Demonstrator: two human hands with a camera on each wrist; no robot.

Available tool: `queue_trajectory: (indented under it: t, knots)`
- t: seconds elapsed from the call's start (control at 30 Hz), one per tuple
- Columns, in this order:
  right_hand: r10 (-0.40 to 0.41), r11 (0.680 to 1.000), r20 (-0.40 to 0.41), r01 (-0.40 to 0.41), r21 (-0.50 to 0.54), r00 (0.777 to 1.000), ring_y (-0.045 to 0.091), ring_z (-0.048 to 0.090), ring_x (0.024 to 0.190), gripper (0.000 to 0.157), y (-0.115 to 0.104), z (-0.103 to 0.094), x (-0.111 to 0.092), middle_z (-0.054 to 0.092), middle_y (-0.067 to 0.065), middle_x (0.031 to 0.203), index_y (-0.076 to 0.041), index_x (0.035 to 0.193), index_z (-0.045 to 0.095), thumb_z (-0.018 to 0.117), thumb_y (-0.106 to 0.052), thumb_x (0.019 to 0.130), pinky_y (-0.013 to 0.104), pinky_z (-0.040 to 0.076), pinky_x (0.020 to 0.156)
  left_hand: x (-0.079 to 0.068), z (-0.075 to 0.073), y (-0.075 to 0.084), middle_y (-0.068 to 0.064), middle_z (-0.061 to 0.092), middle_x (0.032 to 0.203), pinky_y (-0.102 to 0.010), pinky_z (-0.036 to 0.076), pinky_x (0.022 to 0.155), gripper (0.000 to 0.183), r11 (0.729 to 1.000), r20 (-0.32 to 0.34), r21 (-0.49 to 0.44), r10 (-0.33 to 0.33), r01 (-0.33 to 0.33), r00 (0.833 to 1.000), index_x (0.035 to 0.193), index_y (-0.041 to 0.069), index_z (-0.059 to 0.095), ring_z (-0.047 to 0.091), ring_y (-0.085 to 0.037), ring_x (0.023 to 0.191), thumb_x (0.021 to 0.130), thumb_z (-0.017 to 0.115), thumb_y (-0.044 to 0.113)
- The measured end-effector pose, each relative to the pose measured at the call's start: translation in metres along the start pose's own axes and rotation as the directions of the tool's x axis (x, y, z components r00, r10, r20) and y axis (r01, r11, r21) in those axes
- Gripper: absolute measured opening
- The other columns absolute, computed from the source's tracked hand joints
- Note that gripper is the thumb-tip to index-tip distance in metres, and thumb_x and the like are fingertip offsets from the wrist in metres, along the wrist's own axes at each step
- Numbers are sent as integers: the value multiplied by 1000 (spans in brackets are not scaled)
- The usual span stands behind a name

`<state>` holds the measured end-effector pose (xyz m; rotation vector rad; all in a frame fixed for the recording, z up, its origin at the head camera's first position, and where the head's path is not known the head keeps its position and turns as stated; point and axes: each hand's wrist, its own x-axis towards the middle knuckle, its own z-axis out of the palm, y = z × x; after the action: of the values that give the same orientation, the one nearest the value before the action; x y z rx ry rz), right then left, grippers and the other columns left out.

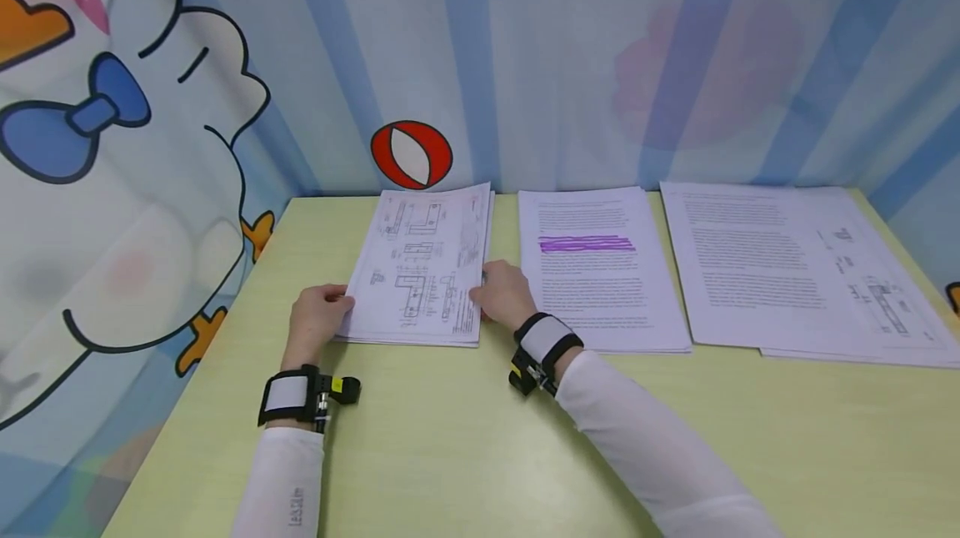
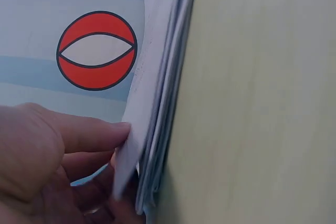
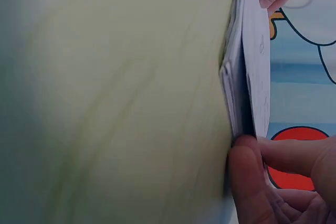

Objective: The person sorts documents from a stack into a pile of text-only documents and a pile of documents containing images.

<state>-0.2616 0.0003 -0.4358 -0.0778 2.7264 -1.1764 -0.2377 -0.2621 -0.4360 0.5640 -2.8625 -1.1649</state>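
Observation:
A stack of papers point(image 1: 420, 263) lies at the left of the table, its top sheet printed with technical drawings. My left hand point(image 1: 315, 319) pinches the stack's left edge near the front corner, thumb on top. On the opposite edge, my right hand point(image 1: 504, 296) pinches paper between thumb and fingers. In the right wrist view the drawing sheet point(image 3: 260, 72) stands slightly apart from the thicker pile point(image 3: 234, 77) beneath it. The left wrist view shows the sheet's corner point(image 2: 128, 166) bent away from the sheets below; some left fingertips are hidden behind the paper.
Right of the stack lies a text pile point(image 1: 592, 296) with purple highlighted lines. Farther right, another text pile point(image 1: 750, 271) overlaps sheets with drawings point(image 1: 892, 304). A patterned curtain point(image 1: 540, 62) hangs along the back of the yellow table point(image 1: 435, 455).

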Motion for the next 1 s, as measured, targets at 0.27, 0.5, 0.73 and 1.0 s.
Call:
queue_trajectory:
  t: [0.27, 0.5, 0.73, 1.0]
  knots:
    - [5, 996, 38, -2, -84, 999, 12, 50, 37, 17, 0, -5, -5, 57, 4, 48, -3, 73, 63, 62, -16, 83, 21, 34, 36, -6, -4, 2, -22, 62, 121, -43, 47, 82, 37, 998, 24, 48, -29, 28, 999, 123, 0, 61, 56, -33, 101, 91, 57, 20]
    - [-50, 999, 69, 49, 11, 996, 15, 61, 50, 35, 5, -29, -18, 73, 11, 71, 1, 109, 68, 65, -21, 82, 21, 42, 48, -10, -9, 18, -24, 57, 124, -45, 48, 81, 49, 993, -30, 87, 82, -79, 996, 135, 1, 48, 55, -35, 101, 95, 50, 29]
    - [-94, 992, 43, 91, 82, 995, 23, 70, 71, 45, 29, -71, -38, 73, 14, 95, -4, 124, 60, 63, -26, 85, 26, 48, 58, -19, 2, 57, -16, 62, 118, -38, 47, 70, 42, 981, -82, -43, 186, -190, 979, 130, 8, 55, 56, -29, 94, 95, 49, 30]
    - [-221, 975, -67, 219, -38, 973, 31, 65, 90, 42, 72, -120, -49, 71, 20, 101, -1, 121, 61, 63, -24, 86, 43, 50, 74, -30, 46, 99, -12, 67, 113, -33, 49, 70, 34, 923, 7, -128, 366, -362, 931, 122, 8, 63, 62, -25, 89, 94, 52, 25]
